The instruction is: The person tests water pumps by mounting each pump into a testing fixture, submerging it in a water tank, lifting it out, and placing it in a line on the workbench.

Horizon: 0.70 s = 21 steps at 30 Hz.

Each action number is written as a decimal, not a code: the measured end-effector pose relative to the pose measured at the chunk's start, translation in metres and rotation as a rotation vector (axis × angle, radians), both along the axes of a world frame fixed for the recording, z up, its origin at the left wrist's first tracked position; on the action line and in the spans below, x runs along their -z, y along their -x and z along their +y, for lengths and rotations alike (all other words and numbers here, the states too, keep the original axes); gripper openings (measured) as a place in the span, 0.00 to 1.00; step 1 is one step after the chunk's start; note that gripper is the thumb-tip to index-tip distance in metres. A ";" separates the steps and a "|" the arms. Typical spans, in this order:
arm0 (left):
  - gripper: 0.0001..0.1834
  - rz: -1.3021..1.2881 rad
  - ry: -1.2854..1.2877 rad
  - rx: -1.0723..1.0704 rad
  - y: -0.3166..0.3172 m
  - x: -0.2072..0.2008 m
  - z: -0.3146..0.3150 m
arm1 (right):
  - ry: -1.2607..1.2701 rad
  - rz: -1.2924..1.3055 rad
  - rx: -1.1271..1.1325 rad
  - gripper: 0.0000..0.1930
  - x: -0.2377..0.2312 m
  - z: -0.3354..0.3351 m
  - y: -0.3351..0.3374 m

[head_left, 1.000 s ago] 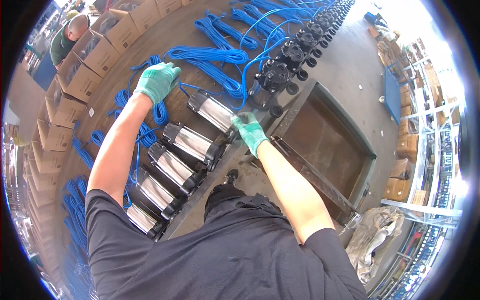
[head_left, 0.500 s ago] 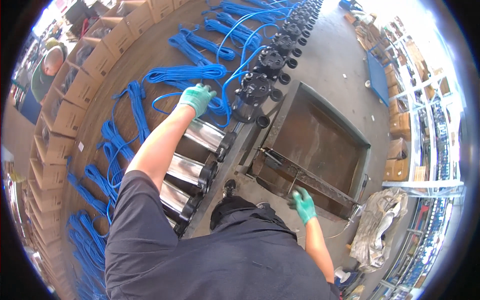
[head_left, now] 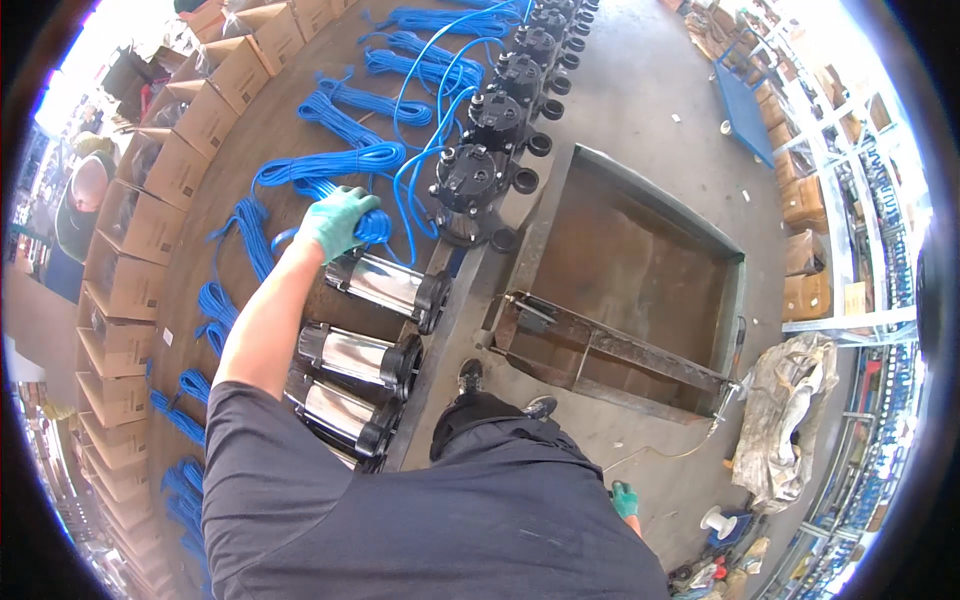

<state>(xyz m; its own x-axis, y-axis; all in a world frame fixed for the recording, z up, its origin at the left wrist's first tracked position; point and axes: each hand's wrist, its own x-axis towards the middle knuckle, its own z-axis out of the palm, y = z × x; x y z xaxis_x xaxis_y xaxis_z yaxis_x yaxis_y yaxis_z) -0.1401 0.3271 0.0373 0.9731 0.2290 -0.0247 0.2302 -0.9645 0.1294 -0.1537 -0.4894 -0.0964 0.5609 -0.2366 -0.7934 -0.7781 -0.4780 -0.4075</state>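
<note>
My left hand [head_left: 342, 222], in a green glove, reaches over the workbench with its fingers curled on a coil of blue cable [head_left: 374, 229]. The coil's looped end sticks out beside the fingers. Just below this hand lies a pump with a shiny metal barrel [head_left: 385, 284] and black ends. Beyond the coil, a pump with a round black top [head_left: 468, 178] stands upright at the bench edge, a blue cable running to it. My right hand [head_left: 625, 498], gloved in green too, hangs low beside my body, partly hidden; its fingers are too small to read.
Several more upright pumps [head_left: 498, 118] line the bench edge ahead, with blue cable bundles [head_left: 330, 163] beside them. Open cardboard boxes [head_left: 165, 165] edge the bench's far left. On the floor at right sit a rusty metal tank [head_left: 640, 250] and a crumpled sheet [head_left: 785, 420].
My left hand has moved left, away from the upright pump, along with the cable coil. My right hand has dropped back from the tank's near edge toward my body. The view has shifted slightly.
</note>
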 end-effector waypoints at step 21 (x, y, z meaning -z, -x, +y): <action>0.33 0.512 -0.220 -0.292 0.016 0.012 0.034 | 0.032 -0.114 -0.373 0.16 0.005 0.028 -0.024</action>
<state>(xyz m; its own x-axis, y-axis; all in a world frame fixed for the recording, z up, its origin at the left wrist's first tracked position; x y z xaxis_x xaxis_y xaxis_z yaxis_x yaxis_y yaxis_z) -0.1560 0.3609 0.0251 0.7468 0.5367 -0.3927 0.4686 -0.8437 -0.2618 -0.1301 -0.4609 -0.1014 0.6973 -0.0236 -0.7164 -0.4989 -0.7337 -0.4614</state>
